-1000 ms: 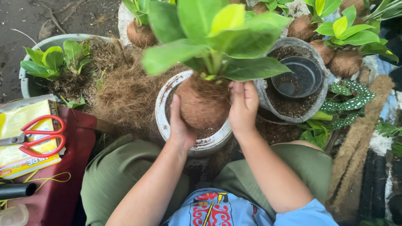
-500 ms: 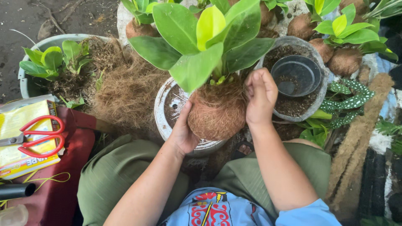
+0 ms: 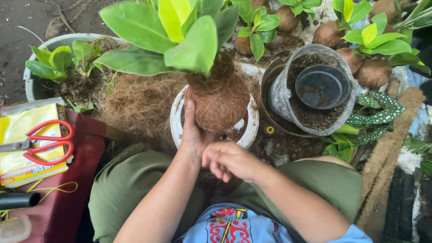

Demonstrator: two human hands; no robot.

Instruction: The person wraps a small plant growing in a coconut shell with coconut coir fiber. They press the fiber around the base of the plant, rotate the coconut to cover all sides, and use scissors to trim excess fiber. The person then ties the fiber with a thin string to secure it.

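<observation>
Left hand holds a coir-wrapped plant ball over a white bowl; right hand hangs loose beside it.

Far left, red-handled scissors (image 3: 42, 146) lie on a yellow packet (image 3: 27, 135). At centre the left hand (image 3: 193, 135) presses its fingers against the side of the fibre-wrapped plant ball (image 3: 222, 101), gripping it upright above the white bowl (image 3: 249, 130). Just below, the right hand (image 3: 229, 161) has its fingers curled, gripping nothing. Further right, a black pot (image 3: 321, 85) sits in a soil-filled clear container (image 3: 281, 96).
</observation>
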